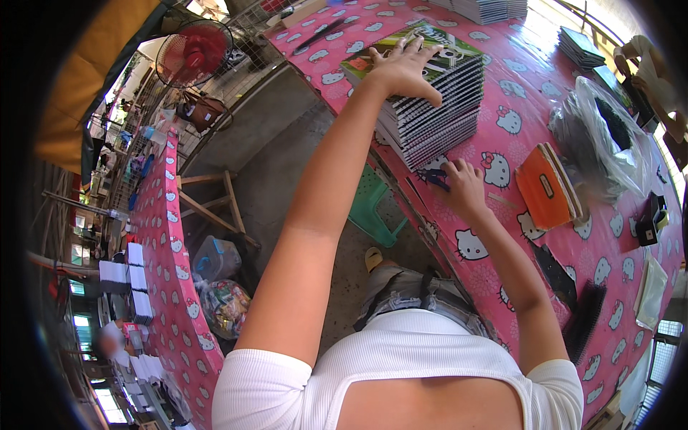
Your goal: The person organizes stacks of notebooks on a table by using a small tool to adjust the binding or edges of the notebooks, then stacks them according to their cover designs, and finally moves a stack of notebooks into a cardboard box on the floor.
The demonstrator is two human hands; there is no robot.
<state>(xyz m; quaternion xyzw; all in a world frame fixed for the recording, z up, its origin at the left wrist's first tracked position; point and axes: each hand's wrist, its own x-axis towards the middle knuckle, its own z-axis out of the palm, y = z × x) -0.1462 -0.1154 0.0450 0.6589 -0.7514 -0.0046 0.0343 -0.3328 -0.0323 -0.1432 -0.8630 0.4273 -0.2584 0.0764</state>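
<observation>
A tall stack of spiral-bound notebooks (441,107) with green printed covers stands near the table's edge. My left hand (405,69) lies on the top cover, fingers spread and thumb out over the side. Just in front of the stack, my right hand (464,185) rests low at the table with its fingers curled around small blue-handled pliers (436,179). The pliers' jaws are partly hidden, so I cannot make out whether they touch anything.
The pink patterned table (512,247) bears an orange pouch (546,188), a clear plastic bag (605,140), black spiral coils (586,315) and a black tape dispenser (651,218). A green stool (376,211) stands beside it. A red fan (195,54) is at the far left. Another person (656,79) is at the far right.
</observation>
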